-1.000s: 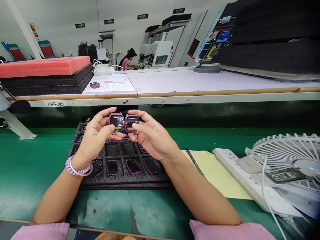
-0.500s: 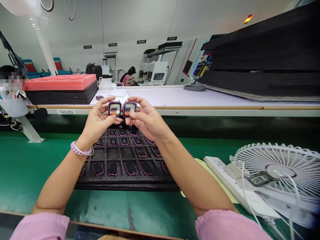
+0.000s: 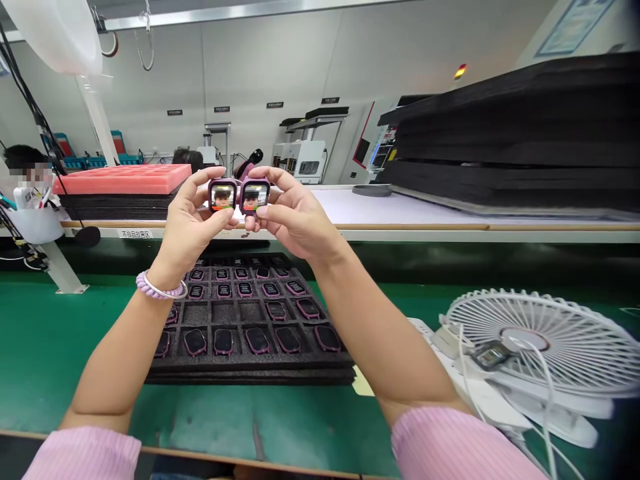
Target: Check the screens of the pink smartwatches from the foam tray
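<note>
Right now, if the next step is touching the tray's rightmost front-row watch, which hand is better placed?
Probably the right hand: it is nearer that front-row watch. The left hand would reach across the tray. Both are occupied, by the left watch and right watch.

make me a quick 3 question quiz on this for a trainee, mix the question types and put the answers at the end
1. True or false: the left hand and the right hand each hold a watch.
2. Multiple choice: on which side is the purple coiled bracelet worn?
A) left
B) right
C) both
3. Fill in the blank: below the hands, other watches sit in the compartments of a ____ tray (give its colour).

Key: 1. True; 2. A; 3. black
</note>
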A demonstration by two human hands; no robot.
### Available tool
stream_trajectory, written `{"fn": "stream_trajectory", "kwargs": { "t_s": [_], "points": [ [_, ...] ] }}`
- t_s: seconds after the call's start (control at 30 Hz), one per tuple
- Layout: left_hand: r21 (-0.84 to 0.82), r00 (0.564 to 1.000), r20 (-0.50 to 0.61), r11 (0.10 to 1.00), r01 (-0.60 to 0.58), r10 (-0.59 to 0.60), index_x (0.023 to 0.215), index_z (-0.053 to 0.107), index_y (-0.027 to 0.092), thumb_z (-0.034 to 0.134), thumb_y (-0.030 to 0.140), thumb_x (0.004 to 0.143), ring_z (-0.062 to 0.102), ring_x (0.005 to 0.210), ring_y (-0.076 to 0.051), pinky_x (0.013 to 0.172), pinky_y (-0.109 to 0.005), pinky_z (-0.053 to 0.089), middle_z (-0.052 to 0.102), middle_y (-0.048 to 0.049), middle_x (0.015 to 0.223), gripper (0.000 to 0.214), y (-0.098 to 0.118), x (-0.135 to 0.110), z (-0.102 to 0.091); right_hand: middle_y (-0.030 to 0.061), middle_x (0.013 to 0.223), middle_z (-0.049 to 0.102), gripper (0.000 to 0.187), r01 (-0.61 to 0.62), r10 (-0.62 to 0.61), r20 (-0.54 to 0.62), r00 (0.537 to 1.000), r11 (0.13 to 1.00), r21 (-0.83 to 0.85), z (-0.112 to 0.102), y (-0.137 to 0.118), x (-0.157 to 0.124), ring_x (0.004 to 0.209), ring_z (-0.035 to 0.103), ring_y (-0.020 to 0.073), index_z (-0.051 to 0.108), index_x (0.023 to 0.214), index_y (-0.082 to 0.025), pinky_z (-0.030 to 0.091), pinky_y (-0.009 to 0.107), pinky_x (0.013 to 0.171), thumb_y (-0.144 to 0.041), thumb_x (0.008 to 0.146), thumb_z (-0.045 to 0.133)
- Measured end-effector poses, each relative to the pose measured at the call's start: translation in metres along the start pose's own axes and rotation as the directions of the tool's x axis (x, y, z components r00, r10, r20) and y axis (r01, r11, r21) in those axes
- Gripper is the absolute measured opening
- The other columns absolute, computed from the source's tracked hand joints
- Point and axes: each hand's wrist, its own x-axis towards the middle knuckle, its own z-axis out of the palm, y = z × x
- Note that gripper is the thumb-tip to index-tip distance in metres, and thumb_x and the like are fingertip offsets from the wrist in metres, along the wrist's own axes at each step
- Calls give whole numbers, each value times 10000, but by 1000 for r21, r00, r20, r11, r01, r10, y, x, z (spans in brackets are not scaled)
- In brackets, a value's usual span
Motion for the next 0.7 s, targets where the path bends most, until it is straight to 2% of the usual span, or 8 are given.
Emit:
{"fn": "stream_trajectory", "kwargs": {
  "t_s": [0.1, 0.2, 0.33, 0.4, 0.6, 0.7],
  "points": [
    [-32, 1000, -3, 999, 29, -29, 1294, 630, 288, 930, 373, 807, 708, 761, -112, 745, -218, 671, 695, -16, 1083, 579, 0, -7, 1, 18, 1045, 597, 639, -10, 10, 5, 1000, 1000, -3, 4, 0, -7, 822, 667, 149, 480, 1361, -243, 591, 292, 757, -402, 846, 824],
    [-80, 993, -16, 990, 117, -119, 1293, 624, 288, 950, 397, 778, 720, 789, -130, 740, -224, 666, 695, -15, 1059, 619, 4, -21, 5, 14, 1056, 614, 608, -32, 32, -15, 999, 999, 16, 11, 4, -18, 804, 669, 140, 497, 1333, -237, 597, 286, 755, -329, 809, 790],
    [-106, 952, -70, 951, 291, -299, 1260, 631, 258, 952, 372, 742, 725, 795, -148, 768, -257, 673, 696, -37, 1089, 621, 12, -42, 12, 0, 981, 624, 580, -98, 102, -55, 993, 993, 72, 19, 14, -34, 771, 671, 150, 525, 1285, -234, 599, 295, 726, -229, 737, 713],
    [-120, 933, -83, 933, 339, -350, 1245, 629, 244, 943, 345, 726, 719, 772, -140, 768, -261, 676, 696, -42, 1104, 614, 13, -50, 15, -6, 938, 621, 578, -124, 131, -58, 990, 986, 108, 21, 20, -40, 749, 668, 152, 532, 1273, -227, 596, 295, 703, -230, 730, 729],
    [-148, 905, -75, 902, 405, -419, 1212, 631, 233, 934, 353, 726, 697, 655, -110, 683, -233, 663, 710, -27, 1021, 585, 5, -63, 17, -12, 917, 651, 513, -158, 171, -46, 984, 966, 203, 22, 36, -50, 674, 672, 131, 541, 1221, -219, 563, 261, 628, -368, 817, 821],
    [-131, 902, -97, 904, 407, -420, 1160, 653, 219, 937, 366, 728, 678, 628, -104, 623, -212, 644, 705, -16, 960, 538, 3, -64, 17, -14, 904, 664, 490, -153, 162, -28, 986, 965, 211, 21, 39, -53, 676, 685, 125, 541, 1217, -215, 541, 234, 609, -366, 855, 835]
  ]
}}
